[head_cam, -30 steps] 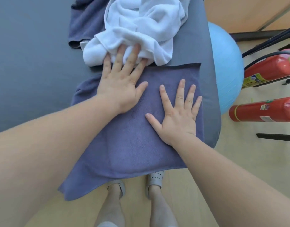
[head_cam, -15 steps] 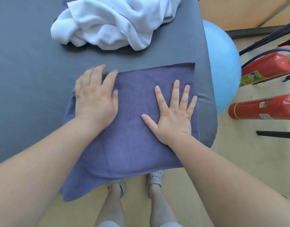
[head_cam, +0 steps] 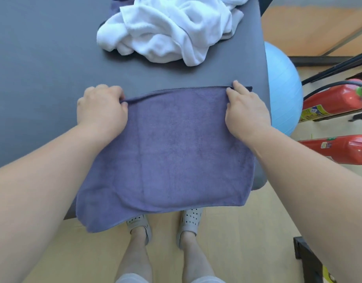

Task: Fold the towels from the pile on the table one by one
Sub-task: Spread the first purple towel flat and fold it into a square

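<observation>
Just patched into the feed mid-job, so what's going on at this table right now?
A person is folding towels at a grey table. Both hands pinch the far edge of a purple towel, the left hand at its far left corner and the right hand near its far right corner. The towel lies mostly flat, with its near edge hanging over the table's front. A crumpled white towel waits in the pile beyond, apart from the purple one.

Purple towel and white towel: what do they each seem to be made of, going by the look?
Purple towel: likely microfibre, with a short, matte, even nap and a thin stitched hem. White towel: probably cotton terry, thicker and fluffier, bunching into soft rounded folds. Neither fibre can be confirmed from the picture.
</observation>
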Tool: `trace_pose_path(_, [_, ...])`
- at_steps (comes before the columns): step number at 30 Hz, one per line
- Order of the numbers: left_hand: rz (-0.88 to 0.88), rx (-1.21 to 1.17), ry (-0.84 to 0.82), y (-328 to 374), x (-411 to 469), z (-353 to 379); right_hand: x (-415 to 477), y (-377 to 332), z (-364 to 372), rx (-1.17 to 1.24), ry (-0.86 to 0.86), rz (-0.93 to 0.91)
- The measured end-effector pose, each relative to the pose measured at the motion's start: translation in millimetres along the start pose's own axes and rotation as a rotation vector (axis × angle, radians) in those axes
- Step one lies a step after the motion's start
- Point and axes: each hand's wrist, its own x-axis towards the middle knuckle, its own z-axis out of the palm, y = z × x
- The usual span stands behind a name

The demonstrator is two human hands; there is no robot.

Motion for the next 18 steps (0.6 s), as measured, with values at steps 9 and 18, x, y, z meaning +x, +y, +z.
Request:
trace_pose_path(9, [0.113, 0.010, 0.092, -1.5, 28.0, -12.1, 28.9, 8.9, -15.6, -0.044, 0.014, -0.019])
trace_pose_path(18, [-0.057, -0.213, 0.112, -10.5, 10.6, -12.1, 4.8, -43.3, -3.1, -0.037, -0.070, 0.041])
